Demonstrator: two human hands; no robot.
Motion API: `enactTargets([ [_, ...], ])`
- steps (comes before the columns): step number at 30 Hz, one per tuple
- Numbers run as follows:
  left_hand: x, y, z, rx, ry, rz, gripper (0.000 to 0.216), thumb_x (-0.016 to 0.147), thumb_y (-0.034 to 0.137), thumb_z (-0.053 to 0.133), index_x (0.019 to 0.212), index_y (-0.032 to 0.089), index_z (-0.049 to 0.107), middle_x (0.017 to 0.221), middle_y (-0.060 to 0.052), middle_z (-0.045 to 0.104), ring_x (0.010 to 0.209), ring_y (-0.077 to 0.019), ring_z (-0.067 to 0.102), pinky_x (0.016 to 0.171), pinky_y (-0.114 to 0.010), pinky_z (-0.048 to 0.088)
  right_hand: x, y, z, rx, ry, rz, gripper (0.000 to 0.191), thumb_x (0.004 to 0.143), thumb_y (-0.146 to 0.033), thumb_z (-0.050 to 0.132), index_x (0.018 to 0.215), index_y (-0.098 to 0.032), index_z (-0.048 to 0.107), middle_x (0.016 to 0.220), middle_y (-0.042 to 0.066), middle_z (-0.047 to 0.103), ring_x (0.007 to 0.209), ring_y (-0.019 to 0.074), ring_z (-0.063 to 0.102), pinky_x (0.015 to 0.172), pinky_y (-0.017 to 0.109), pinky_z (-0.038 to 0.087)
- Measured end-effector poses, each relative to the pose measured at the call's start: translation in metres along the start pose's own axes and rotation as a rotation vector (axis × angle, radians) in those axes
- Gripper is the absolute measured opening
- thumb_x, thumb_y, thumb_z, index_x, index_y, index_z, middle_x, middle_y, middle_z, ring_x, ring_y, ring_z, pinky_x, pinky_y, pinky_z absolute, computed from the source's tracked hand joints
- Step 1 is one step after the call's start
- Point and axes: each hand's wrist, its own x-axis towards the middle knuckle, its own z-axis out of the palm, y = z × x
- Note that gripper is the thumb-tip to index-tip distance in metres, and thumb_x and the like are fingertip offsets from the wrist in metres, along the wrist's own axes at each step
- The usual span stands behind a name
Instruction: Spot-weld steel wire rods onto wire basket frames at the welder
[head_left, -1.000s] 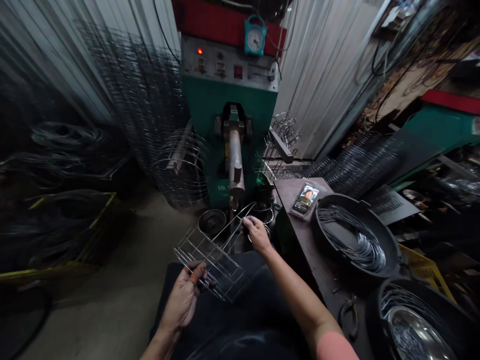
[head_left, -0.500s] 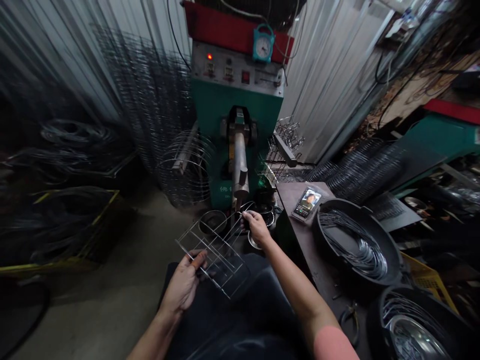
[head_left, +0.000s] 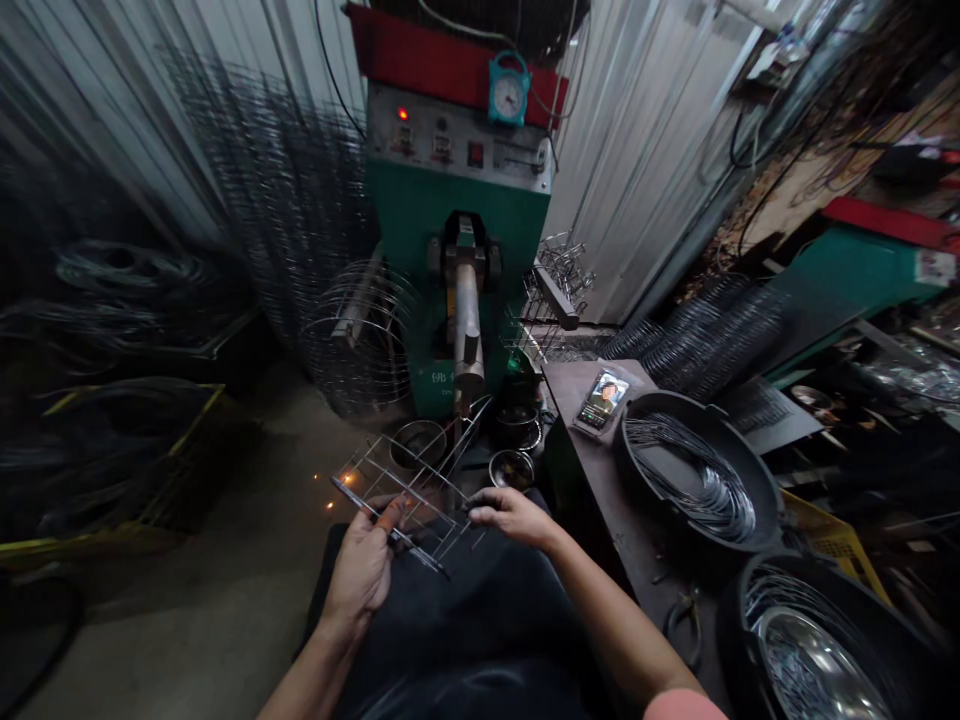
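Observation:
A wire grid rack (head_left: 401, 490) lies tilted over my lap, just below the electrode arm (head_left: 466, 330) of a green welding machine (head_left: 457, 220). My left hand (head_left: 366, 565) grips the rack's near left edge, thumb on top. Closed on the rack's near right side, my right hand (head_left: 510, 512) pinches a wire rod there. Small orange sparks (head_left: 330, 495) glow on the floor to the left of the rack.
A phone (head_left: 600, 400) lies on a brown bench (head_left: 600, 480) to the right, beside two black basins (head_left: 697, 480) of curved wires. Small metal bowls (head_left: 511, 466) sit under the machine. Wire rack stacks (head_left: 277, 200) lean on the left wall. Pliers (head_left: 682, 625) lie on the bench.
My right hand has come down and toward me, from the far end of the wire at the electrode to the rack's near side. The rack has dropped lower and sparks have appeared.

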Motion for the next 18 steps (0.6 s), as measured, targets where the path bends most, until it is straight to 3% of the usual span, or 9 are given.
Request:
enactTargets([
  [7,0.000,0.006,0.002,-0.026,0.029,-0.035,0.044,0.037,0.033,0.080,0.070,0.018,0.055,0.064,0.005,0.049,0.054,-0.0080,0.044,0.045,-0.021,0.040,0.007,0.010,0.014,0.109,0.072,-0.006,0.039,0.067,-0.054,0.062,0.073,-0.016,0.061,0.059,-0.004,0.054,0.054,0.0089,0.049,0.058,0.023,0.040],
  [12,0.009,0.008,0.001,-0.019,0.019,-0.013,0.042,0.041,0.032,0.079,0.073,0.018,0.055,0.063,0.006,0.048,0.053,-0.0076,0.045,0.047,-0.021,0.043,0.012,0.020,0.021,0.164,0.086,-0.036,0.043,0.067,-0.058,0.060,0.079,-0.017,0.059,0.064,-0.003,0.055,0.059,0.0097,0.050,0.060,0.023,0.040],
  [15,0.010,0.006,-0.007,0.061,-0.016,-0.001,0.039,0.048,0.038,0.076,0.076,0.020,0.055,0.062,0.005,0.050,0.052,-0.0100,0.048,0.050,-0.024,0.045,0.009,0.026,0.033,0.158,0.121,-0.095,0.045,0.071,-0.061,0.054,0.071,-0.016,0.056,0.062,-0.003,0.051,0.059,0.0091,0.047,0.059,0.022,0.038],
  [18,-0.004,-0.005,-0.028,0.227,-0.090,0.138,0.040,0.061,0.046,0.067,0.093,0.024,0.057,0.085,-0.003,0.061,0.072,-0.0180,0.060,0.066,-0.032,0.050,-0.003,0.025,0.046,0.176,0.189,-0.123,0.045,0.075,-0.061,0.048,0.066,-0.017,0.052,0.057,-0.004,0.045,0.053,0.0081,0.041,0.051,0.020,0.033],
])
